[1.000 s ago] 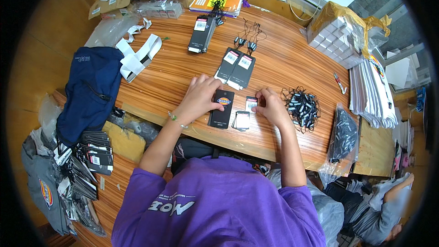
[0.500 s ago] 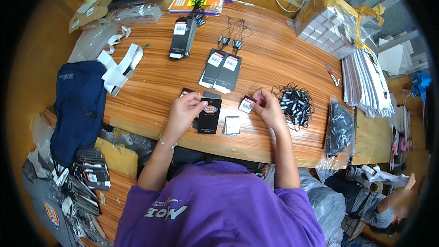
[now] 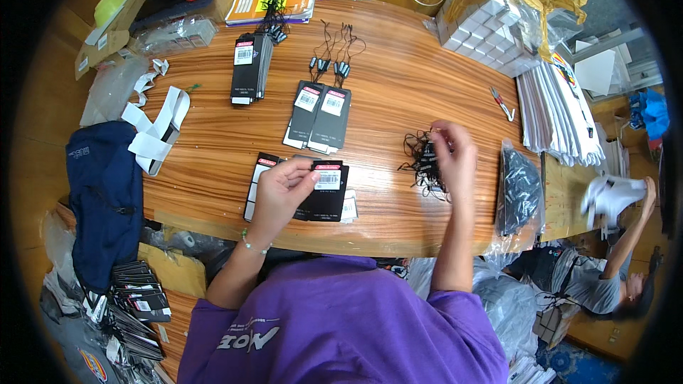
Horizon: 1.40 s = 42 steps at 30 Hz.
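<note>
My left hand (image 3: 284,188) pinches a black hang tag (image 3: 327,203) together with a small card (image 3: 327,176) bearing a red-topped white label, laid over the tag's upper part. Under and beside this hand lie more black tags (image 3: 262,179) and a small stack of white cards (image 3: 349,206). My right hand (image 3: 455,156) is over a pile of black tag strings (image 3: 421,163) with small dark clasps, its thumb and bent index finger apart. Nothing shows between them, and the hand hides part of the pile. Farther off, two grey tags (image 3: 318,117) with strings lie side by side.
A strung stack of tags (image 3: 250,67) lies at the back left, near notebooks (image 3: 274,1). On the right are snips (image 3: 502,104), a bag of black strings (image 3: 521,188), white sheets (image 3: 558,110) and wrapped small boxes (image 3: 484,32). Another person (image 3: 597,277) sits at lower right.
My right hand has moved right to the string pile and no longer holds the small card. That card is now over the black tag in my left hand. The view has shifted slightly.
</note>
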Tool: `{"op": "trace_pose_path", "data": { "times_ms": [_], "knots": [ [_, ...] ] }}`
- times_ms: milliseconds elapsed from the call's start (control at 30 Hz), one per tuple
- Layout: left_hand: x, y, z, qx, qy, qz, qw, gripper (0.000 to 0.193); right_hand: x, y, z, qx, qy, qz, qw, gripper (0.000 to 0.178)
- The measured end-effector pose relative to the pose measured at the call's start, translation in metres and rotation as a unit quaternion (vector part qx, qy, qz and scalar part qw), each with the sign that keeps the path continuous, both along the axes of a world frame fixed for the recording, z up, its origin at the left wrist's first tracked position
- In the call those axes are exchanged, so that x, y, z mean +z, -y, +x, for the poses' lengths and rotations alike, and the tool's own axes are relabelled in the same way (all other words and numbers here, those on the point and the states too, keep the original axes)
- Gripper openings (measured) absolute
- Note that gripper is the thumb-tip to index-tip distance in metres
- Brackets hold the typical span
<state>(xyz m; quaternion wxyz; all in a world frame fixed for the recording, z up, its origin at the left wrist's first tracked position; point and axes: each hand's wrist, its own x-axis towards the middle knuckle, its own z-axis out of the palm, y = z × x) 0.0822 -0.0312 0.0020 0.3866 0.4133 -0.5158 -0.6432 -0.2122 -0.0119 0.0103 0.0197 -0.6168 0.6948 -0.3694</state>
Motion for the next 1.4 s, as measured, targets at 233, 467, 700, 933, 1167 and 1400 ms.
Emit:
{"op": "trace_pose_path", "data": {
  "times_ms": [233,467,700,933,1167,1400],
  "knots": [
    [-0.007,0.003,-0.004,-0.022,-0.041,0.021,0.999,0.011,-0.015,0.005,-0.042,0.037,-0.079,0.184,0.979,0.011],
    [-0.004,0.004,-0.001,-0.043,-0.018,0.017,0.999,0.013,-0.016,0.010,-0.042,0.091,-0.083,0.221,0.968,0.012],
    [-0.013,0.003,-0.002,-0.061,-0.028,0.008,0.998,0.012,-0.004,0.003,-0.059,0.017,0.301,0.113,0.947,0.009],
    [0.002,0.002,-0.021,-0.128,-0.051,0.004,0.990,0.013,0.041,-0.009,-0.049,0.007,0.511,-0.106,0.853,0.020],
    [0.021,0.005,-0.064,-0.202,-0.050,-0.116,0.971,0.012,0.035,-0.020,0.005,0.130,0.603,-0.048,0.786,0.008],
    [0.003,0.012,-0.095,-0.229,-0.103,-0.072,0.965,0.012,0.026,-0.022,0.052,0.128,0.624,0.009,0.771,0.010]
  ]
}}
